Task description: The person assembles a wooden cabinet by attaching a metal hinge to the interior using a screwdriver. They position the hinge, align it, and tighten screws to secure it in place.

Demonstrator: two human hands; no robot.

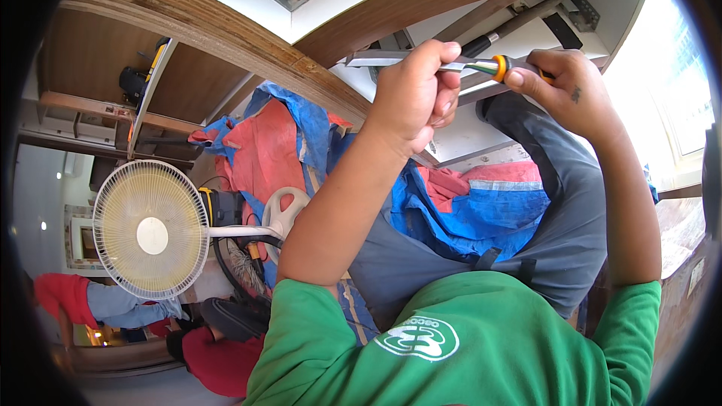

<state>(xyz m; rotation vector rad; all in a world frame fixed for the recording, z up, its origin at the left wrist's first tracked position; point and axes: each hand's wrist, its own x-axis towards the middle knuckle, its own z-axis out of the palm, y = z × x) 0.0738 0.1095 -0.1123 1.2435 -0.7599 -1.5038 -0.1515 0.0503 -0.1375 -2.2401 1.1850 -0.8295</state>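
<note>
A worker (481,338) in green handled a screwdriver-like tool (499,68) near a brown cabinet panel (421,4), with a blue and red tarp (263,135) below. The right hand (568,86) was wrapped round the yellow and black handle; the left hand (417,94), fingers curled, appeared to pinch the metal shaft between thumb and forefinger. From where I stood, the step in hand looked like steadying the tool between both hands, and the next move seemed to call for a firm right grip while the left guided the shaft. The tool was held up in front of the worker, its long axis nearly level from side to side, handle toward the right and shaft pointing left; its tip was hidden at the left hand, so what it met could not be told. A hammer-like tool (519,22) lay just beyond.
</note>
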